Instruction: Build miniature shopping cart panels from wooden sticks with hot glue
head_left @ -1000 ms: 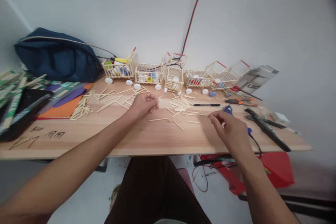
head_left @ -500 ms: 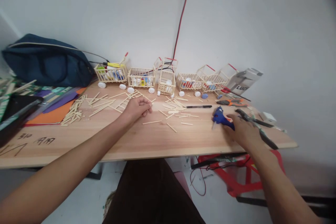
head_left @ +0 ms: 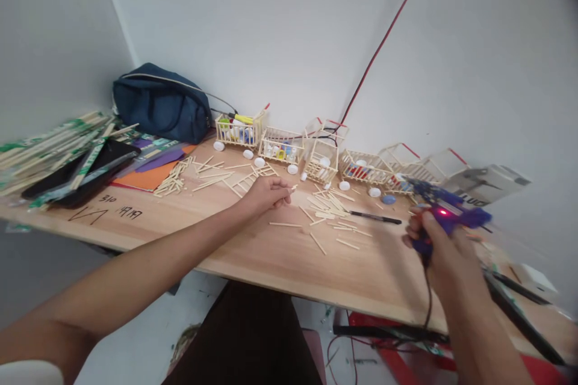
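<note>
My right hand point(head_left: 440, 240) is wrapped round a blue glue gun point(head_left: 451, 210) with a red light, raised above the right part of the wooden table point(head_left: 253, 246). My left hand point(head_left: 270, 194) is pinched on a small wooden stick point(head_left: 294, 188), whose tip pokes out past the fingertips. Near the left hand, a ladder-like stick frame point(head_left: 246, 181) lies on the table. Loose short sticks point(head_left: 329, 203) are scattered to its right, beside a black pen point(head_left: 376, 218).
Several small stick carts with white wheels, among them a filled one point(head_left: 282, 147), line the wall. A blue bag point(head_left: 162, 102), wrapped sticks point(head_left: 54, 144) and orange paper point(head_left: 147, 177) lie left. Black-handled pliers point(head_left: 519, 313) and a white box point(head_left: 535, 281) are at right.
My right hand has lifted the glue gun off the table. The view has turned left, and a stick tip now shows at my left fingertips.
</note>
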`<state>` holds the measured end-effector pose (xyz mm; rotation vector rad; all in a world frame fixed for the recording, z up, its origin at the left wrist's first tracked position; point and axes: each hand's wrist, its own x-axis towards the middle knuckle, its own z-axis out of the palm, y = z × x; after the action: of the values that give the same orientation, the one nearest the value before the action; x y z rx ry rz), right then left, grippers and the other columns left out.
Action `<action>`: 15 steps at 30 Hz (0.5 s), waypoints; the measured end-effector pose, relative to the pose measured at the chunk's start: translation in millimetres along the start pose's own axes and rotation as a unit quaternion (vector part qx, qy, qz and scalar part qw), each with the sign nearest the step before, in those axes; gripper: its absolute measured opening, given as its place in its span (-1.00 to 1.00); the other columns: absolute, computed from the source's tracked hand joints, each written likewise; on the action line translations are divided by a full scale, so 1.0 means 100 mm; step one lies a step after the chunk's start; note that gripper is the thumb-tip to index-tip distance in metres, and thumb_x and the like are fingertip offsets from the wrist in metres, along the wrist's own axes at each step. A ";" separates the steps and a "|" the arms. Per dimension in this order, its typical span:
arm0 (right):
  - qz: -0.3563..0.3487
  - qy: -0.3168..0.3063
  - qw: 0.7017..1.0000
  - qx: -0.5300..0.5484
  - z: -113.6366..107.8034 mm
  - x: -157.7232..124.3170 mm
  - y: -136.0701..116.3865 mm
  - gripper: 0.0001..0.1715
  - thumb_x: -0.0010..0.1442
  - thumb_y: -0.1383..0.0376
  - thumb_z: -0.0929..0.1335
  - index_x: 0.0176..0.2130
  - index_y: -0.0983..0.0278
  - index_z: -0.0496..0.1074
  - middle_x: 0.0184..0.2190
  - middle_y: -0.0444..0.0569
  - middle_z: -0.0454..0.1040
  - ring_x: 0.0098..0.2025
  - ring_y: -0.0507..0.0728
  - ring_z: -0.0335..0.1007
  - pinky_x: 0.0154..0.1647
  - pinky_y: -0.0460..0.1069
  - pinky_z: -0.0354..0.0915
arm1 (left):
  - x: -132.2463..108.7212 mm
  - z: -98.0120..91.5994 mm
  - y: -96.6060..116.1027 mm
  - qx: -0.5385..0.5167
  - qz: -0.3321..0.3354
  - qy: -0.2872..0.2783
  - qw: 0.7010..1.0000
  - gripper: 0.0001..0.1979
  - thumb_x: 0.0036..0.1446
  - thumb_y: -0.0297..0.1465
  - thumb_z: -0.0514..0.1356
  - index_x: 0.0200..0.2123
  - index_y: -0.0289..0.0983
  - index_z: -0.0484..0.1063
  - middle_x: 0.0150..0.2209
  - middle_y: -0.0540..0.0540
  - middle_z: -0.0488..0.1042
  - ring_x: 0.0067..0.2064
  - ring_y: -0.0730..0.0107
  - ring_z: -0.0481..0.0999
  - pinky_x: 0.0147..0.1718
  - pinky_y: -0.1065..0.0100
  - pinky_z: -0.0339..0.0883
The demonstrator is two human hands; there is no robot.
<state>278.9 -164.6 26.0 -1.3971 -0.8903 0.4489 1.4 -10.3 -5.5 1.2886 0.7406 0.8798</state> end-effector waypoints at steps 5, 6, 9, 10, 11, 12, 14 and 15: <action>0.048 -0.176 0.979 0.096 0.89 -0.03 -0.24 -0.55 0.04 -0.05 0.43 -0.22 0.20 0.43 -0.34 -0.07 0.42 -0.42 0.02 0.31 -0.54 -0.11 0.22 | 0.01 -0.02 0.00 -0.009 0.018 0.008 1.000 -0.86 0.01 -0.42 0.25 -0.47 -0.38 0.37 -0.56 -0.01 0.44 -0.66 0.68 0.23 -0.68 0.55 0.01; 0.026 -0.196 0.977 0.083 1.00 -0.04 -0.21 -0.57 0.08 -0.04 0.41 -0.20 0.20 0.43 -0.30 -0.05 0.44 -0.41 0.02 0.32 -0.53 -0.10 0.23 | 0.01 -0.03 0.01 -0.006 0.019 0.012 1.000 -0.85 0.02 -0.41 0.25 -0.47 -0.37 0.36 -0.56 -0.01 0.44 -0.66 0.67 0.25 -0.68 0.55 0.03; -0.015 -0.228 0.972 0.054 1.15 -0.07 -0.05 -0.62 0.16 -0.01 0.36 -0.20 0.23 0.43 -0.36 -0.06 0.45 -0.45 0.01 0.29 -0.49 -0.09 0.22 | 0.00 -0.05 0.02 0.006 0.018 0.025 1.000 -0.83 0.06 -0.37 0.23 -0.45 -0.35 0.34 -0.57 0.01 0.44 -0.68 0.64 0.27 -0.71 0.54 0.05; -0.017 -0.232 0.971 0.049 1.17 -0.08 0.00 -0.63 0.17 0.00 0.36 -0.24 0.24 0.42 -0.41 -0.08 0.43 -0.46 0.01 0.27 -0.49 -0.09 0.21 | 0.00 -0.05 0.03 0.010 0.015 0.031 0.999 -0.84 0.07 -0.37 0.22 -0.44 -0.34 0.34 -0.57 0.02 0.43 -0.69 0.65 0.26 -0.72 0.54 0.03; -0.015 -0.235 0.971 0.045 1.17 -0.09 0.05 -0.63 0.17 0.00 0.36 -0.28 0.26 0.41 -0.46 -0.09 0.40 -0.47 0.00 0.25 -0.49 -0.09 0.19 | 0.00 -0.04 0.03 0.015 0.013 0.037 0.999 -0.86 0.08 -0.38 0.21 -0.42 -0.34 0.33 -0.57 0.03 0.43 -0.70 0.65 0.23 -0.73 0.54 0.01; -0.013 -0.237 0.971 0.040 1.17 -0.10 0.09 -0.63 0.17 0.01 0.36 -0.32 0.27 0.40 -0.48 -0.11 0.38 -0.48 0.00 0.23 -0.49 -0.09 0.17 | 0.00 -0.04 0.03 0.021 0.012 0.041 0.999 -0.88 0.08 -0.40 0.20 -0.41 -0.33 0.33 -0.58 0.05 0.42 -0.72 0.67 0.20 -0.73 0.54 -0.01; -0.012 -0.240 0.970 0.024 1.16 -0.13 0.14 -0.61 0.16 0.00 0.36 -0.38 0.28 0.38 -0.52 -0.13 0.33 -0.50 -0.01 0.19 -0.50 -0.09 0.14 | 0.00 -0.01 0.03 0.032 0.013 0.041 0.999 -0.91 0.08 -0.42 0.18 -0.38 -0.33 0.33 -0.62 0.09 0.38 -0.73 0.69 0.14 -0.73 0.55 -0.04; -0.008 -0.241 0.970 0.012 1.15 -0.14 0.15 -0.59 0.15 -0.01 0.36 -0.39 0.29 0.37 -0.54 -0.13 0.32 -0.50 -0.01 0.18 -0.50 -0.09 0.13 | 0.01 0.00 0.02 0.036 0.016 0.038 0.999 -0.91 0.09 -0.41 0.18 -0.37 -0.32 0.33 -0.64 0.11 0.36 -0.72 0.69 0.12 -0.72 0.56 -0.05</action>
<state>186.8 -97.5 0.3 -1.2763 -1.2808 0.8051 1.6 -9.8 -3.7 1.3398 0.8194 0.9384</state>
